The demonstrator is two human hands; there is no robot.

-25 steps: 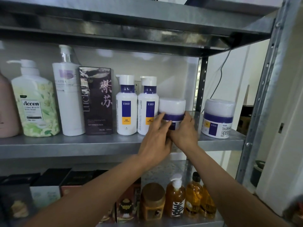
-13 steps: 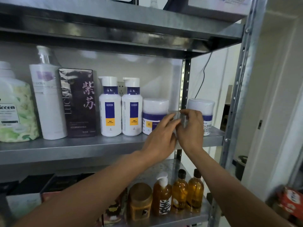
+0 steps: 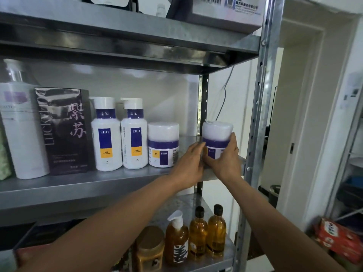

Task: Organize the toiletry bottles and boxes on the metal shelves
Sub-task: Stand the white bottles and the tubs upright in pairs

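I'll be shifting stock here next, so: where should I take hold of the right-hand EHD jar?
By its straight lower wall, from the front, a palm each side, as the left hand and right hand hold the jar now. It stands upright, squat and wide.

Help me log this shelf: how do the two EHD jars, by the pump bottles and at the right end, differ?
The left jar stands untouched; the right jar is held between left hand and right hand. The left jar sits beside a pump bottle; the right jar is apart. The left jar's label shows fully; fingers cover part of the right jar's. Both: white lids, purple bands.
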